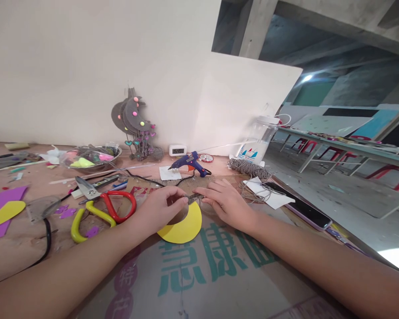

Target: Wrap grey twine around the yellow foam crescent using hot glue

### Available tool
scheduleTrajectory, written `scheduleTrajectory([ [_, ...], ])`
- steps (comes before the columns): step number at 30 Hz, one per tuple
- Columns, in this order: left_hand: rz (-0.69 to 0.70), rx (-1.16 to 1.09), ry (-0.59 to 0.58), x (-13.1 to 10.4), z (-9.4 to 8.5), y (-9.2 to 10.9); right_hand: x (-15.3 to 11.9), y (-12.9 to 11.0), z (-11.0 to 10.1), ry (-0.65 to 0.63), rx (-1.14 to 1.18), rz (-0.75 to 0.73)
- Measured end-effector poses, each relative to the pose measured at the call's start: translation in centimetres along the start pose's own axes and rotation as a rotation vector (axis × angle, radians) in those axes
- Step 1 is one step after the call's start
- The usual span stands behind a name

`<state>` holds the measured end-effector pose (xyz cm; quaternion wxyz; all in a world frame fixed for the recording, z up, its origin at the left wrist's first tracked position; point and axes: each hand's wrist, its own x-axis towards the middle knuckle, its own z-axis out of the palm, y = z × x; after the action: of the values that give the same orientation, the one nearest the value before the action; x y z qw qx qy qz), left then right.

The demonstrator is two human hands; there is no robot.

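Note:
A yellow crescent-shaped piece [182,228] lies on the printed cardboard sheet [146,283], partly under my hands. Above its upper end is a short length of grey cord [195,198]. My left hand [168,206] pinches the left end of this cord between thumb and forefinger. From the other side my right hand [221,201] has its fingertips closed on the right end. Just beyond my hands a blue glue gun [193,163] rests with its nozzle over a small white square [170,173].
Scissors with red and yellow handles [119,207] lie at left, near a bowl of coloured pieces [93,158]. Grey crescent ornaments [133,117] hang behind. At right are a cord bundle [248,168], a phone [299,206] and a clear jug [257,139].

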<state>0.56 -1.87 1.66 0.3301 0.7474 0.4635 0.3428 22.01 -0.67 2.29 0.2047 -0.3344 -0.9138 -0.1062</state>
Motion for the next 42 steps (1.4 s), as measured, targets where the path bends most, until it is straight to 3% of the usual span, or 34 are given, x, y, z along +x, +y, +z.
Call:
scheduleTrajectory([
  [10,-0.019,0.004,-0.013,0.0,-0.1,0.1,0.1,-0.1,0.0,-0.002,0.052,0.016],
  [19,-0.042,0.01,-0.011,0.0,-0.1,0.2,0.0,0.0,0.1,0.046,0.164,0.141],
  [27,-0.027,-0.03,-0.012,0.3,0.0,-0.2,-0.1,0.9,1.1,0.179,0.358,0.333],
  [35,-0.049,0.04,0.026,0.1,-0.3,0.2,-0.1,-0.1,0.2,0.083,0.172,0.07],
  [42,-0.031,0.036,0.028,0.2,-0.2,0.0,0.0,-0.2,0.1,0.056,0.103,0.062],
])
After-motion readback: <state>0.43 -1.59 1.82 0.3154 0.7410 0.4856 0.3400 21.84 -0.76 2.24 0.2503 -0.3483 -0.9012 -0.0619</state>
